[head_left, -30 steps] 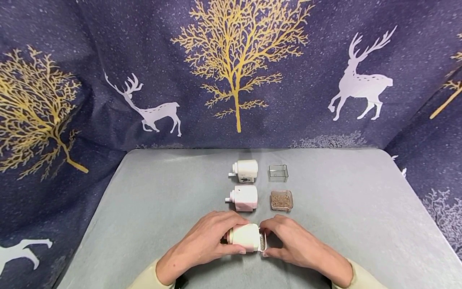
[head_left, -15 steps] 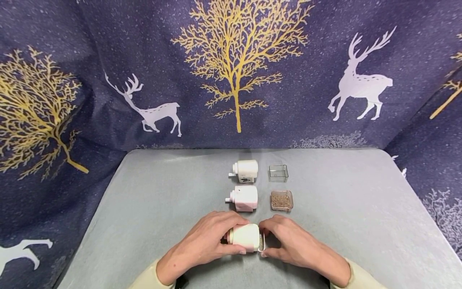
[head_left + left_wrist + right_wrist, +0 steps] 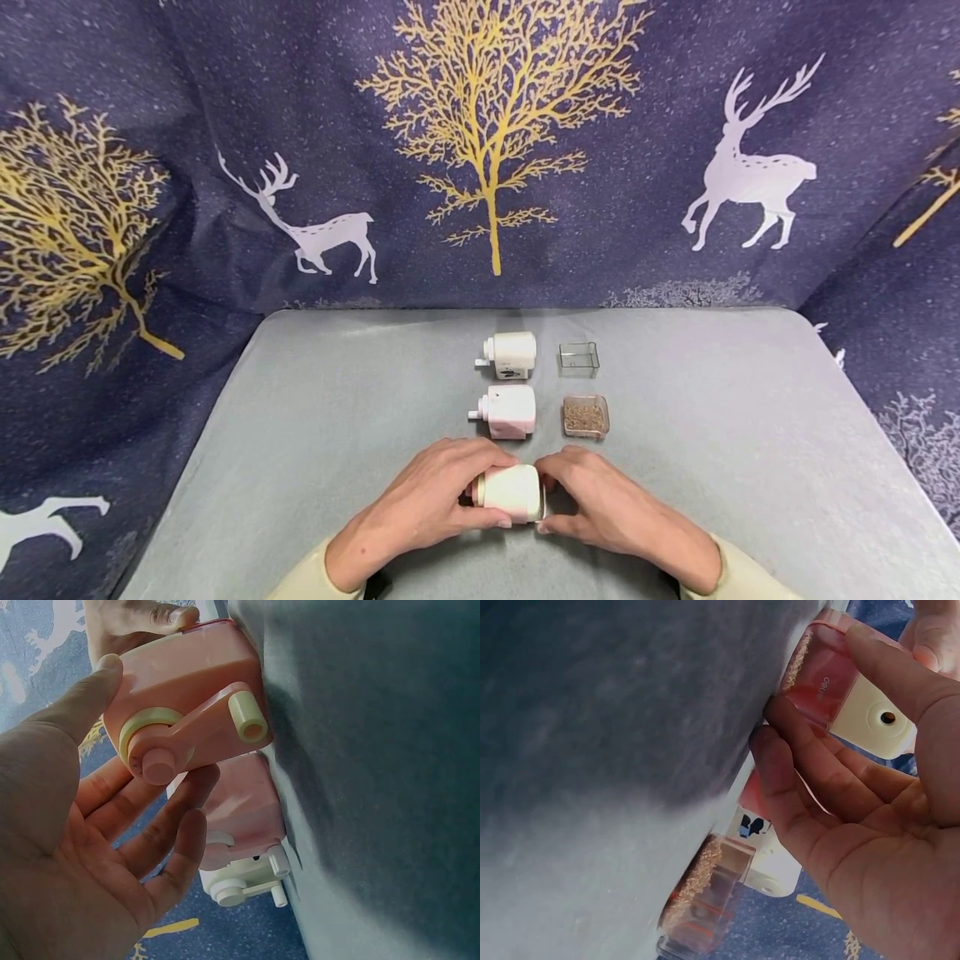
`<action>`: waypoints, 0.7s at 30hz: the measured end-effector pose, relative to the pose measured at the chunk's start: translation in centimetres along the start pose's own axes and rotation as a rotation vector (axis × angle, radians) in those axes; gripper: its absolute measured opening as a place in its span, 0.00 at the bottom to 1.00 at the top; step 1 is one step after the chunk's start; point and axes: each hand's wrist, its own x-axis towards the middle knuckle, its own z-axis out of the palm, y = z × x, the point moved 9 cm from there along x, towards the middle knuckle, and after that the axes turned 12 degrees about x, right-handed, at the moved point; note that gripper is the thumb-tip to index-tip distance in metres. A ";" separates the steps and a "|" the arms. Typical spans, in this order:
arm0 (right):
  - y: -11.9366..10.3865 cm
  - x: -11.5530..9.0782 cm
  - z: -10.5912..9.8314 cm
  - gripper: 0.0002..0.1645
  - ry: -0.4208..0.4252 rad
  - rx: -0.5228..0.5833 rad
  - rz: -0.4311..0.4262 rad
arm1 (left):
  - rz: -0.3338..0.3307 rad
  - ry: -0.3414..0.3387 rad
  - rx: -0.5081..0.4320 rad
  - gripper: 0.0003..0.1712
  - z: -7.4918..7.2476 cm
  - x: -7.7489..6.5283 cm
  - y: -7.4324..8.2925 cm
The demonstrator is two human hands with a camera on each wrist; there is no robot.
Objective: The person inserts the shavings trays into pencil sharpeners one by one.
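My left hand (image 3: 435, 496) grips the cream-and-pink hand-crank pencil sharpener (image 3: 512, 492) between thumb and fingers, near the front of the table. In the left wrist view its pink crank (image 3: 202, 720) with a yellow knob faces the left palm. Thumb and fingers of my right hand (image 3: 611, 504) pinch the see-through shavings drawer (image 3: 829, 675) at the other end. Pencil shavings lie inside that drawer. Seen from the head, only a thin edge of it stands out from the body. A dark pencil hole shows in the cream face in the right wrist view.
Behind the hands stand a pink pencil sharpener (image 3: 512, 410) and, farther back, a white one (image 3: 514, 350). To their right are a drawer of brown shavings (image 3: 585, 434) and a see-through drawer (image 3: 579, 370). A patterned blue cloth (image 3: 615, 208) hangs behind the grey table (image 3: 337, 400).
My right hand has moved slightly left, sliding the shavings drawer farther into the sharpener until only its edge shows. The left hand has stayed in place.
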 end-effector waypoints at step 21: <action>-0.2 0.9 0.6 0.29 -0.026 0.013 0.022 | 0.002 0.007 -0.009 0.30 -0.1 0.0 0.0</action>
